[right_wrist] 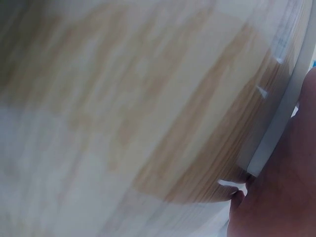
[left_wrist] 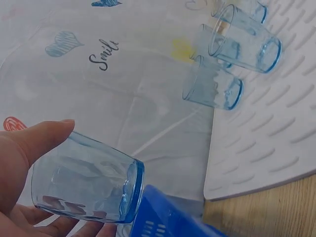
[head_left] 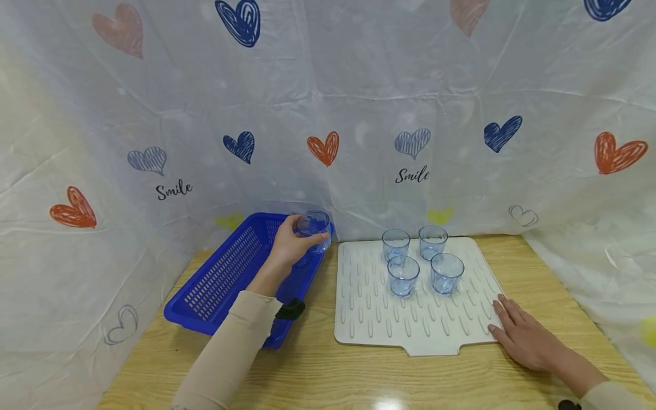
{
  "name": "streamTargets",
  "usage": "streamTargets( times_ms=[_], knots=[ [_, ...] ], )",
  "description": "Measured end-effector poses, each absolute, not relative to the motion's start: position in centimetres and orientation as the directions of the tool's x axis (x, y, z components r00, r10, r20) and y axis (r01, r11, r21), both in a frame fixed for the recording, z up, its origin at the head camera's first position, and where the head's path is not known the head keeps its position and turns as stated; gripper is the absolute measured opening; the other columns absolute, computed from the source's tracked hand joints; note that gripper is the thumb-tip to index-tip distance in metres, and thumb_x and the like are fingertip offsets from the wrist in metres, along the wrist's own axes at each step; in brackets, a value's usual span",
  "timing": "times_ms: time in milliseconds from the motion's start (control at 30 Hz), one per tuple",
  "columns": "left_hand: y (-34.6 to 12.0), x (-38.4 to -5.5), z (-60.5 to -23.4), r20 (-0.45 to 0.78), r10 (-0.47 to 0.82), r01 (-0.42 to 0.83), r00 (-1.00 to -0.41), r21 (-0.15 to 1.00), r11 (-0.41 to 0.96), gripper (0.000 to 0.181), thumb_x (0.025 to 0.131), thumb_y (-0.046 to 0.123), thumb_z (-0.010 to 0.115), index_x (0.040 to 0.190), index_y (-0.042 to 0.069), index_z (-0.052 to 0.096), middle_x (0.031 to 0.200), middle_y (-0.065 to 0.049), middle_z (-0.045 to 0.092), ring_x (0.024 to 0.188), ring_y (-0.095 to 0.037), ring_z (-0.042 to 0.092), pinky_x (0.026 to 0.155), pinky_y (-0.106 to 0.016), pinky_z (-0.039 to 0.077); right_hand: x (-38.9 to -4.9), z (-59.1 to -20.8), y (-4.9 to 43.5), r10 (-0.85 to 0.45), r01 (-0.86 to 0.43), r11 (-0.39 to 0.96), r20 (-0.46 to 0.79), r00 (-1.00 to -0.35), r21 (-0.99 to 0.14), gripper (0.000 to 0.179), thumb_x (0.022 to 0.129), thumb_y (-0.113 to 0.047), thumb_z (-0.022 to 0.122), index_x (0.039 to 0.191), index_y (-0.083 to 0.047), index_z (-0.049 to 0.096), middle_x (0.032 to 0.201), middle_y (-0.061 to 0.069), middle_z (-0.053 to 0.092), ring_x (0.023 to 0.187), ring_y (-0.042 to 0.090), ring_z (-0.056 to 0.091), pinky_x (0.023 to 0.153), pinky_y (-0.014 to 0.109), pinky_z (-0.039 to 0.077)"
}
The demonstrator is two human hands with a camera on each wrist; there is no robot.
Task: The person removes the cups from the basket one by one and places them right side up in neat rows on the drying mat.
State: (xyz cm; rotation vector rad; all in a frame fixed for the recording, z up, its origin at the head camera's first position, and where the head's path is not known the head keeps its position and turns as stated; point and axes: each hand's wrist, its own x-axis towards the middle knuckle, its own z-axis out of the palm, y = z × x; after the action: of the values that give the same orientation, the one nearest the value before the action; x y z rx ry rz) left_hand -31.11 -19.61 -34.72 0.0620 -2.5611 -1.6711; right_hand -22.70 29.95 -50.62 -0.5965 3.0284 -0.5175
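My left hand point(head_left: 287, 242) grips a clear bluish drinking glass point(head_left: 320, 230) by its sides, over the far right end of a blue plastic basket point(head_left: 220, 273). In the left wrist view, the thumb lies along one side of that glass point(left_wrist: 89, 177), with fingers on the other side and its thick base pointing right. On the ribbed white drying mat point(head_left: 369, 324) stand several matching glasses point(head_left: 447, 276), upright in a close group. My right hand point(head_left: 528, 336) rests with straight fingers on the mat's right edge and the table beside it.
The basket sits slantwise on the wood-grain table point(head_left: 348, 376), left of the mat and apart from it. A white curtain point(head_left: 359, 188) with printed hearts hangs right behind both. The right wrist view shows mostly blurred tabletop point(right_wrist: 148, 123).
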Motion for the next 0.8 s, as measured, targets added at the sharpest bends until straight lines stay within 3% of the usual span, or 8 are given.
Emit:
streamTargets(
  times_ms=[167,267,400,433,567,667,733,800],
  knots=[
    [-18.7,-31.0,-35.0,0.04,-0.063,0.012,-0.997,0.919,0.394,0.086,0.09,0.028,0.081,0.158,0.011,0.032,0.15,-0.013,0.043,0.136,-0.036,0.045,0.104,-0.053,0.046,-22.9,-51.4,30.3,-0.377,-0.385,0.86,0.093,-0.922,-0.334,0.07,0.109,-0.038,0.046,0.151,0.016,0.033,0.159,0.037,0.025,0.146,0.056,0.023,0.119,0.059,0.02],
    [-18.2,-31.1,-35.2,0.037,-0.055,0.012,-0.998,0.92,0.393,0.086,0.091,0.028,0.081,0.158,0.011,0.03,0.15,-0.012,0.043,0.137,-0.036,0.044,0.105,-0.053,0.045,-23.0,-52.1,30.7,-0.393,-0.42,0.845,0.148,-0.908,-0.332,0.068,0.11,-0.037,0.044,0.152,0.015,0.032,0.159,0.036,0.026,0.149,0.053,0.018,0.127,0.04,-0.001],
    [-17.6,-31.3,-35.6,0.039,-0.046,0.018,-0.998,0.923,0.385,0.085,0.09,0.027,0.081,0.157,0.011,0.032,0.149,-0.012,0.044,0.137,-0.037,0.044,0.105,-0.053,0.045,-23.3,-52.5,30.9,-0.402,-0.439,0.836,0.177,-0.898,-0.329,0.067,0.111,-0.038,0.042,0.153,0.014,0.031,0.159,0.036,0.026,0.151,0.05,0.016,0.123,0.028,-0.011],
    [-17.4,-31.3,-35.7,0.038,-0.046,0.017,-0.998,0.924,0.382,0.085,0.09,0.027,0.082,0.157,0.011,0.033,0.149,-0.012,0.045,0.136,-0.036,0.044,0.105,-0.053,0.045,-23.3,-52.5,30.9,-0.405,-0.444,0.835,0.183,-0.896,-0.324,0.067,0.111,-0.037,0.042,0.153,0.014,0.032,0.158,0.037,0.027,0.149,0.052,0.019,0.126,0.036,-0.005],
    [-16.9,-31.5,-36.3,0.032,-0.049,0.01,-0.998,0.923,0.384,0.083,0.089,0.027,0.083,0.155,0.01,0.036,0.148,-0.013,0.046,0.131,-0.035,0.048,0.102,-0.052,0.047,-23.2,-52.0,30.7,-0.387,-0.407,0.843,0.13,-0.913,-0.351,0.069,0.11,-0.039,0.044,0.152,0.015,0.032,0.158,0.037,0.026,0.147,0.055,0.02,0.125,0.033,-0.008],
    [-16.5,-31.6,-36.6,0.033,-0.05,0.011,-0.998,0.919,0.395,0.081,0.089,0.026,0.083,0.154,0.008,0.037,0.147,-0.014,0.047,0.129,-0.035,0.049,0.099,-0.051,0.048,-23.1,-51.7,30.4,-0.376,-0.386,0.852,0.1,-0.921,-0.354,0.07,0.11,-0.039,0.045,0.151,0.016,0.033,0.159,0.038,0.025,0.146,0.057,0.021,0.127,0.048,0.002],
    [-16.3,-31.6,-36.7,0.035,-0.049,0.013,-0.998,0.919,0.394,0.081,0.089,0.025,0.083,0.154,0.007,0.037,0.147,-0.014,0.047,0.13,-0.036,0.048,0.099,-0.051,0.048,-23.0,-51.4,30.3,-0.377,-0.388,0.857,0.1,-0.921,-0.34,0.069,0.109,-0.038,0.046,0.15,0.017,0.034,0.158,0.038,0.025,0.144,0.059,0.023,0.118,0.065,0.018],
    [-15.9,-31.6,-36.7,0.039,-0.051,0.016,-0.998,0.919,0.394,0.08,0.089,0.025,0.083,0.153,0.007,0.038,0.146,-0.014,0.047,0.131,-0.036,0.048,0.099,-0.051,0.048,-22.9,-51.1,30.1,-0.37,-0.378,0.861,0.091,-0.925,-0.34,0.069,0.109,-0.037,0.046,0.15,0.017,0.034,0.158,0.038,0.025,0.144,0.058,0.023,0.115,0.068,0.021]
  ],
)
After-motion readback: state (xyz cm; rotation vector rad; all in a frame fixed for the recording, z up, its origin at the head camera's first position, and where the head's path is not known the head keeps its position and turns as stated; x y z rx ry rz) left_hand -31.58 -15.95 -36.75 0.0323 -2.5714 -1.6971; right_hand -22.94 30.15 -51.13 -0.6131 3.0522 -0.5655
